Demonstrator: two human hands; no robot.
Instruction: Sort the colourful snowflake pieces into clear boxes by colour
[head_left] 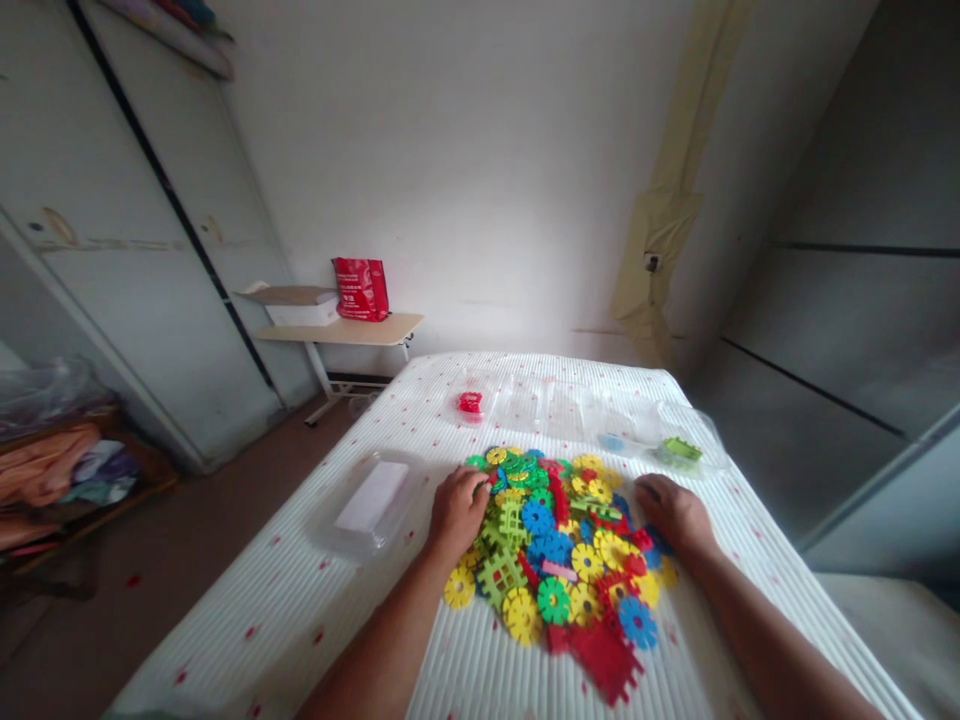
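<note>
A heap of plastic building pieces lies on the white ribbed bedcover (285, 600). It mixes yellow notched discs (522, 615), blue notched discs (637, 622), green discs (553, 600), lime window-shaped pieces (501, 577) and a red square plate (606, 658). At the heap's left edge rests my left hand (457, 510), its fingers loosely bent against the pieces, none plainly held. My right hand (679, 512) sits at the right edge, open with fingers curved inward beside blue and red pieces. Its fingertips are partly hidden.
Behind the heap stands a clear divided tray (566, 412) with a red piece (470, 402) and a lime piece (681, 450) in its end sections. Left lies a clear container (367, 505) with a white label. A small table (352, 332) holds a red bag (361, 290).
</note>
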